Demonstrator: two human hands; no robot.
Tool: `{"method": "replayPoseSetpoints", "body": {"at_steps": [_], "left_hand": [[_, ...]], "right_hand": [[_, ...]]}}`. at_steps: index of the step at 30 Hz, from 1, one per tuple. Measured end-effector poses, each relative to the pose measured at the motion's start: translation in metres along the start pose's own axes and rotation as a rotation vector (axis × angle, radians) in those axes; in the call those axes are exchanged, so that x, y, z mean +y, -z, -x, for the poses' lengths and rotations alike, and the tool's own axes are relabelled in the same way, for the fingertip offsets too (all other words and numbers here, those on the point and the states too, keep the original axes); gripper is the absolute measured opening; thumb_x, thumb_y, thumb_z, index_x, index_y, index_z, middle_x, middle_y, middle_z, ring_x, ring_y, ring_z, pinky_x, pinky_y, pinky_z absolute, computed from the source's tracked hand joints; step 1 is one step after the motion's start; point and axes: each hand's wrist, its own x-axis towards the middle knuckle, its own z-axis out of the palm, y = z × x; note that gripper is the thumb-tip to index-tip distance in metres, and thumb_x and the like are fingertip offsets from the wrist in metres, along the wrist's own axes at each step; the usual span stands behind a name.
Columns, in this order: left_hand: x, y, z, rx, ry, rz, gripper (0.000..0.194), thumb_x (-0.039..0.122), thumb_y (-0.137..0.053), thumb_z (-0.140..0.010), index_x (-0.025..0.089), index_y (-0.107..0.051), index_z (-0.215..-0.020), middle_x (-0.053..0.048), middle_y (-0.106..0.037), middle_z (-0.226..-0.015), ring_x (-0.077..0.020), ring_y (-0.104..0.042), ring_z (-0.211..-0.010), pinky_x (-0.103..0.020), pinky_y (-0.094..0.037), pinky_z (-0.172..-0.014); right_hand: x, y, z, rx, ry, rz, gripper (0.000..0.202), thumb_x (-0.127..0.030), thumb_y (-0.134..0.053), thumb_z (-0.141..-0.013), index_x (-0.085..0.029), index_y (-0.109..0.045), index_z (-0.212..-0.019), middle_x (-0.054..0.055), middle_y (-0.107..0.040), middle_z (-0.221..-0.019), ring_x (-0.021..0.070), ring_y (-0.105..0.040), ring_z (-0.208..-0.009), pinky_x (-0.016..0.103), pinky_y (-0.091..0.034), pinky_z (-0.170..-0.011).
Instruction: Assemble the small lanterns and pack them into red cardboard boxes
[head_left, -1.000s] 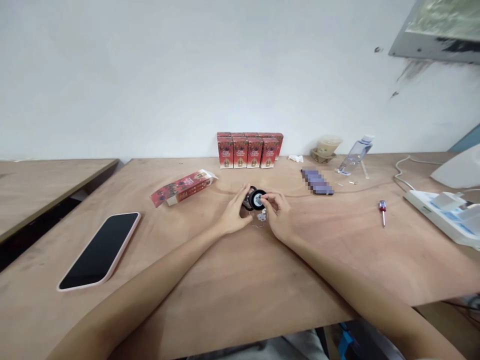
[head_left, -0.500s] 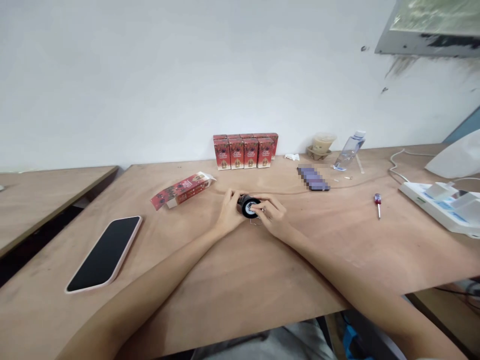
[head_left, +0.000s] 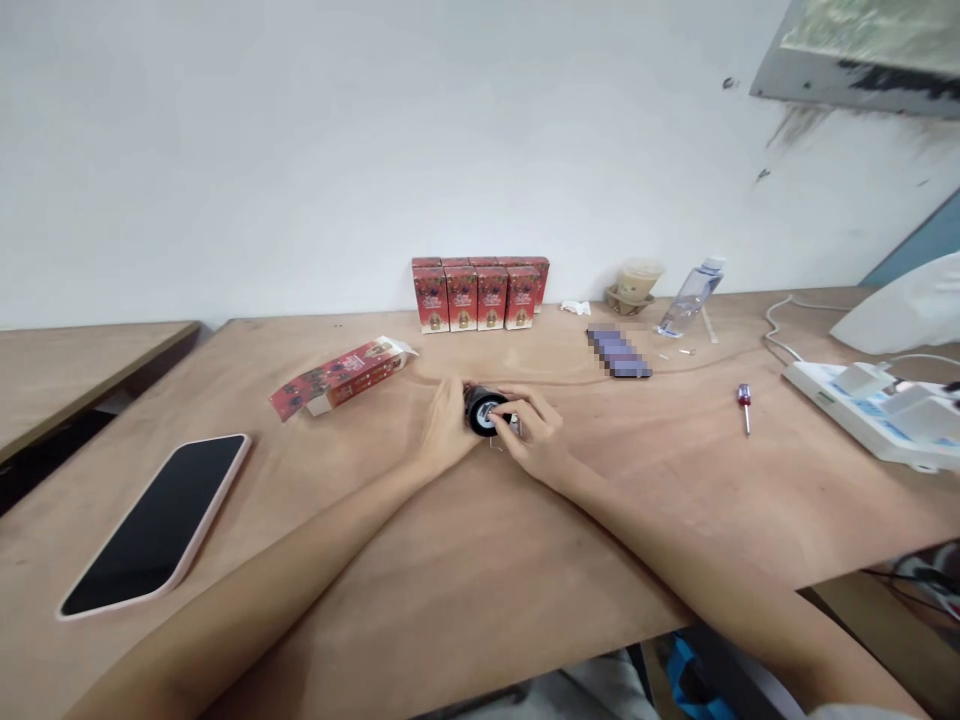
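Note:
My left hand [head_left: 442,428] is wrapped round the side of a small black lantern [head_left: 472,408], which lies tipped with its round base towards me. A pale disc [head_left: 485,411] fills the middle of that base. Thumb and fingertips of my right hand [head_left: 534,432] are pinched together against the disc; whatever is between them is too small to make out. A thin wire handle [head_left: 493,444] shows below the lantern, near my right fingers. To the left of my hands lies an opened red carton [head_left: 349,380] with its flaps out.
Several red boxes [head_left: 476,298] stand in rows by the wall. A phone [head_left: 161,520] lies at left, a pixelated purple item [head_left: 619,352] behind my hands. Further right are a cup [head_left: 636,282], a bottle [head_left: 691,297], a screwdriver [head_left: 744,400] and a power strip [head_left: 847,405].
The view has shifted slightly, so everything sits a little further left. My left hand has turned a little around the lantern, while my right fingertips stay at its base.

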Motion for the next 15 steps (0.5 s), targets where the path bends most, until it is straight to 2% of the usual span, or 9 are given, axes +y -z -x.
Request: {"method": "replayPoseSetpoints", "body": {"at_steps": [5,9,11,13,15], "left_hand": [[0.001,0.001,0.000,-0.003,0.003,0.018,0.041,0.028,-0.067,-0.065,0.018,-0.043,-0.098,-0.010,-0.057,-0.100,-0.0255,-0.055,-0.094,-0.039,-0.046,-0.079],[0.002,0.001,0.000,0.071,0.089,0.050,0.043,0.028,-0.071,-0.064,0.019,-0.044,-0.097,-0.007,-0.058,-0.097,-0.0239,-0.055,-0.094,-0.037,-0.045,-0.079],[0.001,0.001,0.000,0.124,0.122,0.053,0.042,0.025,-0.071,-0.064,0.020,-0.046,-0.097,-0.005,-0.059,-0.098,-0.0230,-0.055,-0.095,-0.036,-0.044,-0.080],[0.001,0.001,-0.001,0.153,0.117,0.049,0.040,0.024,-0.072,-0.065,0.020,-0.048,-0.098,-0.004,-0.060,-0.099,-0.0224,-0.055,-0.096,-0.036,-0.043,-0.083],[0.001,0.001,-0.001,0.145,0.089,0.038,0.038,0.024,-0.071,-0.067,0.021,-0.050,-0.098,-0.003,-0.061,-0.101,-0.0223,-0.054,-0.097,-0.036,-0.042,-0.085]], "right_hand": [[0.003,0.002,-0.002,0.052,-0.001,-0.035,0.013,-0.028,-0.057,-0.084,-0.021,-0.055,-0.095,0.010,-0.065,-0.102,0.0202,-0.061,-0.102,0.036,-0.049,-0.089],[0.016,0.010,-0.007,0.075,-0.163,-0.007,0.012,-0.026,-0.049,-0.087,-0.019,-0.054,-0.096,0.010,-0.065,-0.099,0.0215,-0.061,-0.099,0.039,-0.048,-0.087],[0.028,0.015,-0.009,-0.023,-0.280,0.007,0.012,-0.023,-0.047,-0.085,-0.019,-0.055,-0.092,0.008,-0.066,-0.093,0.0214,-0.062,-0.092,0.040,-0.048,-0.085],[0.039,0.019,-0.011,-0.223,-0.329,-0.023,0.012,-0.019,-0.049,-0.081,-0.018,-0.058,-0.090,0.007,-0.067,-0.092,0.0210,-0.062,-0.091,0.040,-0.047,-0.086],[0.048,0.023,-0.012,-0.441,-0.308,-0.047,0.016,-0.017,-0.054,-0.077,-0.018,-0.059,-0.092,0.007,-0.067,-0.098,0.0223,-0.059,-0.097,0.042,-0.044,-0.091]]}}
